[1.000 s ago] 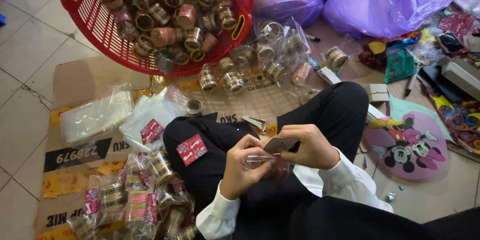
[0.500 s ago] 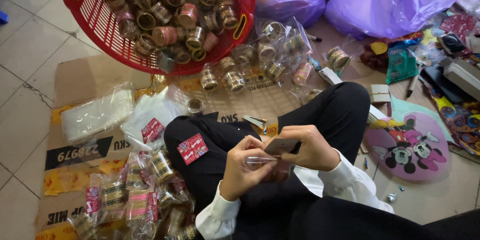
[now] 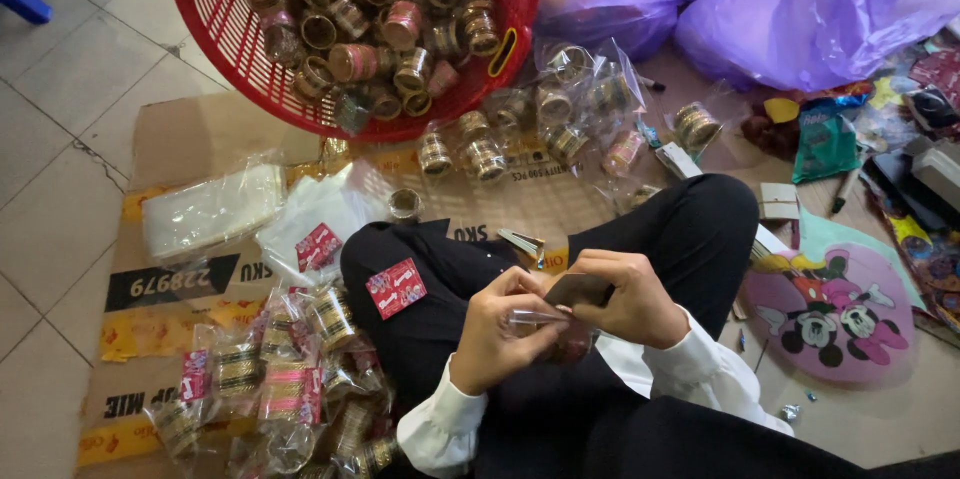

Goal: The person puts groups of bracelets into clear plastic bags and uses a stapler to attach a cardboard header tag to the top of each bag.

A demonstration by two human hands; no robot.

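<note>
Left hand [image 3: 500,334] and right hand [image 3: 625,299] raised together over lap, fingers pinched

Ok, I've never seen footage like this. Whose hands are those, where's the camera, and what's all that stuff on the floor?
There is one view, from a camera worn on a person's head, looking down at their lap as they sit on flattened cardboard. The left hand and right hand together hold a small brownish card and a clear plastic bag. Ahead stands a red basket full of bangle sets. Bagged bangles lie at the left, empty clear bags beyond, purple plastic bags top right.
</note>
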